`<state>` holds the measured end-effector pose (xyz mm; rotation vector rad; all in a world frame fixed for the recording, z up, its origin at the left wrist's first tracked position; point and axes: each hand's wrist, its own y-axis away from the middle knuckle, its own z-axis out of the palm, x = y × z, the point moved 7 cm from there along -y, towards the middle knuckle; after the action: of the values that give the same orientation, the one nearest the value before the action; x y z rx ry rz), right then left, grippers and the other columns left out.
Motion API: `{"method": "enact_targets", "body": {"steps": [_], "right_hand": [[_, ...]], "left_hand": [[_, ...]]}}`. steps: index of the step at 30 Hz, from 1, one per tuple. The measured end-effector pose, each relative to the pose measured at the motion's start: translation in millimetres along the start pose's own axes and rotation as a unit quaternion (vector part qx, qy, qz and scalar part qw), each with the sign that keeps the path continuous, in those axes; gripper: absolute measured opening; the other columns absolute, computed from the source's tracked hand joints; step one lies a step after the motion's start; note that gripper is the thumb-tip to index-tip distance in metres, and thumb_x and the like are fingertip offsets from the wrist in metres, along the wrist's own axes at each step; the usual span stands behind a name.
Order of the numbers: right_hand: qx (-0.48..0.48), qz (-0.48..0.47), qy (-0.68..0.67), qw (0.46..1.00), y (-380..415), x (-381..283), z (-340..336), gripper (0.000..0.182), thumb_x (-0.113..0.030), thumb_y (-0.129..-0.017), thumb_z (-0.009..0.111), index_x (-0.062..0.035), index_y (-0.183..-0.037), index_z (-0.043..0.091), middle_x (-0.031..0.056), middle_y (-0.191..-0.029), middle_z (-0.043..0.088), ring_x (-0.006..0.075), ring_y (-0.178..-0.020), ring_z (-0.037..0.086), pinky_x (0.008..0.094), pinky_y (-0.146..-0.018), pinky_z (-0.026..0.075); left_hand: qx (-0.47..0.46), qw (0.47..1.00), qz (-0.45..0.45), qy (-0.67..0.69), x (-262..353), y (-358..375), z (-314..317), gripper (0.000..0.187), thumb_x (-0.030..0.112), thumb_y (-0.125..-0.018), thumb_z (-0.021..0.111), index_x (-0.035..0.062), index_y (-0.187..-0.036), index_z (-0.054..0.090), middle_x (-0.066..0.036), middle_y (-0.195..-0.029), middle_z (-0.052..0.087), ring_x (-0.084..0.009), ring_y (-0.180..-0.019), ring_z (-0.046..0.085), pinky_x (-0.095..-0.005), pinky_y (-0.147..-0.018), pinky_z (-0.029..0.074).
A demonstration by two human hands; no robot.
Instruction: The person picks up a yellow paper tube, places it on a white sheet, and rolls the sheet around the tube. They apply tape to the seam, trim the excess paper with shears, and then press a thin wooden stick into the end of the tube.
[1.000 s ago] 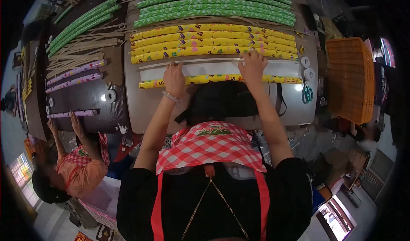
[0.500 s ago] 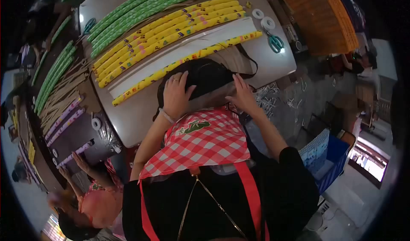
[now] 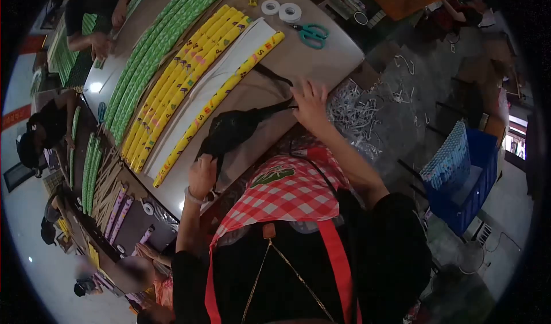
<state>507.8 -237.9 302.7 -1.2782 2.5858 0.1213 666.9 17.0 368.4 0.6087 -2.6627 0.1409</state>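
Observation:
A black bag with straps [image 3: 232, 130], resembling a waist bag, lies slack across the near edge of the table, in front of the red checked apron [image 3: 287, 192]. At its left end my left hand [image 3: 202, 179] is closed, fingers curled round the black fabric or strap. To the right, my right hand [image 3: 310, 104] has hold of the strap near the thumb, the other fingers partly stretched over the tabletop. Just beyond the bag runs a single yellow patterned roll [image 3: 221, 100] on a white sheet [image 3: 201, 88].
Farther off lie several yellow rolls [image 3: 183, 83] and green rolls [image 3: 155, 60]. White tape rolls [image 3: 290, 12] and teal scissors [image 3: 313, 35] sit at the table's far right. A blue crate [image 3: 479, 180] stands right. Co-workers' hands [image 3: 100, 45] work at the left.
My hands have moved apart, the left down-left and the right up. The bag, bunched under both hands before, now stretches out between them. The view has turned, and the table appears rotated.

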Motion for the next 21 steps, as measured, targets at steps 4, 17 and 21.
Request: {"method": "enact_targets", "body": {"steps": [4, 17, 21], "right_hand": [[-0.199, -0.151, -0.149, 0.957, -9, 9, -5, 0.051, -0.014, -0.064, 0.066, -0.0079, -0.111, 0.050, 0.0175, -0.121, 0.038, 0.0309, -0.111, 0.037, 0.0506, -0.096, 0.020], [-0.548, -0.187, -0.646, 0.497, -45, 55, 0, 0.054, -0.043, -0.087, 0.037, -0.0053, -0.126, 0.036, 0.0059, -0.123, 0.041, 0.0154, -0.111, 0.039, 0.0289, -0.091, 0.032], [-0.643, -0.012, -0.521, 0.561, 19, 81, 26, 0.065, -0.057, -0.085, 0.023, -0.0039, -0.113, 0.050, 0.0092, -0.108, 0.055, 0.0195, -0.098, 0.050, 0.0329, -0.087, 0.035]], "left_hand": [[-0.021, 0.997, -0.004, 0.079, 55, 0, -39, 0.015, 0.007, -0.069, 0.062, 0.0036, -0.074, 0.049, -0.014, -0.058, 0.051, -0.0308, -0.048, 0.050, -0.0374, -0.043, 0.039], [-0.065, 0.900, -0.102, 0.418, 183, -45, -56, 0.041, -0.002, -0.058, 0.074, 0.0059, -0.051, 0.034, -0.003, -0.047, 0.029, -0.0121, -0.041, 0.029, -0.0269, -0.040, 0.022], [-0.035, 0.748, -0.174, 0.639, 188, -65, -39, 0.043, -0.006, -0.059, 0.071, 0.0066, -0.050, 0.031, 0.001, -0.048, 0.035, -0.0069, -0.045, 0.035, -0.0242, -0.042, 0.025]]}}
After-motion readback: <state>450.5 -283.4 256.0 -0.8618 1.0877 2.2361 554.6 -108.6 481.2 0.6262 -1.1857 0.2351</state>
